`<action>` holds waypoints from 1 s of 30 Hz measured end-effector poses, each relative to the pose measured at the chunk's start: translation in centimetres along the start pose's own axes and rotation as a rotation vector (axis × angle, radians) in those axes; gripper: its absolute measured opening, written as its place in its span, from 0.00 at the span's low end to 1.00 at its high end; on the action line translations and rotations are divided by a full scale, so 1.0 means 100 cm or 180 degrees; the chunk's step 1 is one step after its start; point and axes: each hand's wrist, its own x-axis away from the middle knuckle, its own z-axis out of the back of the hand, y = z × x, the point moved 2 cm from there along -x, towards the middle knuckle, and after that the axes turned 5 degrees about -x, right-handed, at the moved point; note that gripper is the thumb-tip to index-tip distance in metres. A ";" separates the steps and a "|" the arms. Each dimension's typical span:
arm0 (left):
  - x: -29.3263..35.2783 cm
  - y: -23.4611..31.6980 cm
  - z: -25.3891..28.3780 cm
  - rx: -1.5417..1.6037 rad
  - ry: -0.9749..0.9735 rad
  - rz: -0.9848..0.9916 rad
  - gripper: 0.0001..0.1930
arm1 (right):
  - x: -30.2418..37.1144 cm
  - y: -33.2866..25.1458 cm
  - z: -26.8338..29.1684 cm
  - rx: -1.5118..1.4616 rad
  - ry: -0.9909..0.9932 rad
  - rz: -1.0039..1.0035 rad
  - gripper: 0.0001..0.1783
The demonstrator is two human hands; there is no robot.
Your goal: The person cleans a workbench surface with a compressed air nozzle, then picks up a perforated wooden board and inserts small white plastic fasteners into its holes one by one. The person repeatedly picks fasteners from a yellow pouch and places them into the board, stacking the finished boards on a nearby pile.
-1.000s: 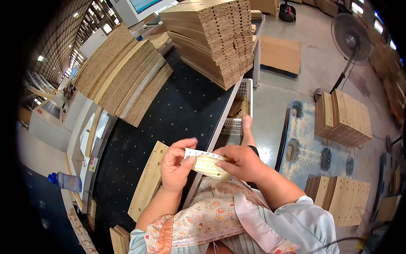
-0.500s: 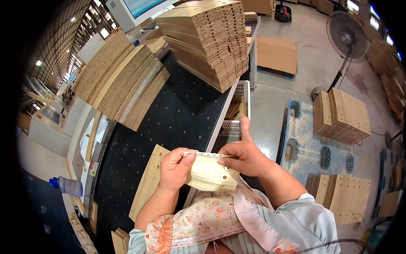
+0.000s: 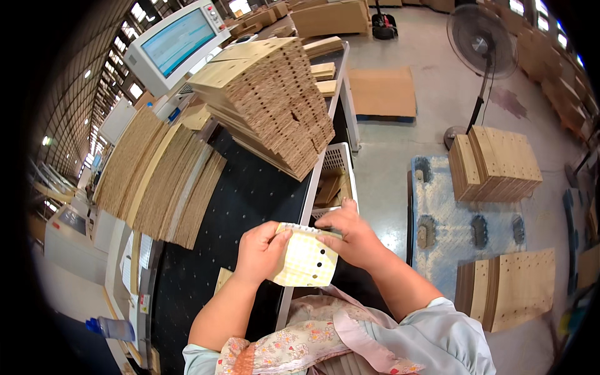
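A small flat yellow-and-white checked piece [image 3: 299, 261] hangs in front of my body, above the front edge of the black worktable [image 3: 181, 294]. Several round dark spots run down its right side, and a row of small stud-like dots lines its white top edge. I cannot make out whether it is cloth or a coated board. My left hand [image 3: 259, 251] pinches its upper left corner, thumb in front. At the upper right, my right hand [image 3: 351, 236] grips it with the thumb in front; the other fingers are partly hidden behind.
A tall stack of drilled chipboard panels [image 3: 275, 100] and a leaning row of boards [image 3: 156, 175] stand on the worktable. Beyond are a monitor [image 3: 178, 44] and, right of the table, a white plastic crate [image 3: 337, 164]. More panels [image 3: 494, 162] sit on a blue pallet [image 3: 437, 206]; a fan [image 3: 480, 47] stands behind.
My view has shifted, bringing more of the monitor into sight. The checked piece has turned slightly in my hands, and my right fingers have shifted along its top edge.
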 end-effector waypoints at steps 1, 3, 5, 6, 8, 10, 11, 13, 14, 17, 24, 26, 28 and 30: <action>-0.011 -0.002 -0.004 -0.0091 -0.0084 0.0021 0.05 | -0.005 0.008 0.004 0.0089 0.0300 0.0145 0.09; -0.032 -0.007 -0.012 -0.0277 -0.0248 0.0066 0.05 | -0.014 0.016 0.013 0.0039 0.0462 0.0105 0.12; -0.046 -0.007 -0.025 -0.0348 -0.0263 0.0071 0.05 | -0.016 0.033 0.019 0.0038 0.0564 -0.0100 0.11; -0.051 -0.008 -0.031 -0.0393 -0.0270 0.0036 0.05 | -0.020 0.039 0.020 -0.0214 0.0617 0.0051 0.12; -0.059 -0.013 -0.039 -0.0524 -0.0293 -0.0006 0.05 | -0.025 0.052 0.020 -0.0098 0.0669 0.0166 0.12; -0.066 -0.019 -0.045 -0.0688 -0.0360 -0.0054 0.05 | -0.028 0.061 0.019 -0.0072 0.0715 0.0182 0.12; -0.068 -0.024 -0.048 -0.0706 -0.0351 -0.0073 0.05 | -0.029 0.067 0.018 -0.0092 0.0687 0.0168 0.11; -0.073 -0.036 -0.053 -0.0730 -0.0320 -0.0109 0.05 | -0.032 0.078 0.017 -0.0124 0.0617 0.0147 0.10; -0.075 -0.037 -0.056 -0.0669 -0.0326 -0.0065 0.05 | -0.034 0.082 0.015 -0.0096 0.0654 0.0173 0.08; -0.081 -0.038 -0.062 -0.0518 -0.0333 0.0049 0.05 | -0.038 0.095 0.009 -0.0253 0.0571 0.0092 0.07; -0.088 -0.053 -0.072 -0.0362 -0.0329 0.0157 0.05 | -0.044 0.114 0.001 -0.0433 0.0500 -0.0049 0.05; -0.091 -0.054 -0.074 -0.0306 -0.0271 0.0163 0.05 | -0.044 0.115 0.001 -0.0495 0.0471 -0.0108 0.05; -0.091 -0.055 -0.075 -0.0279 -0.0263 0.0211 0.05 | -0.043 0.118 -0.002 -0.0566 0.0524 -0.0145 0.05; -0.091 -0.056 -0.076 -0.0252 -0.0263 0.0210 0.05 | -0.043 0.118 -0.003 -0.0597 0.0540 -0.0214 0.05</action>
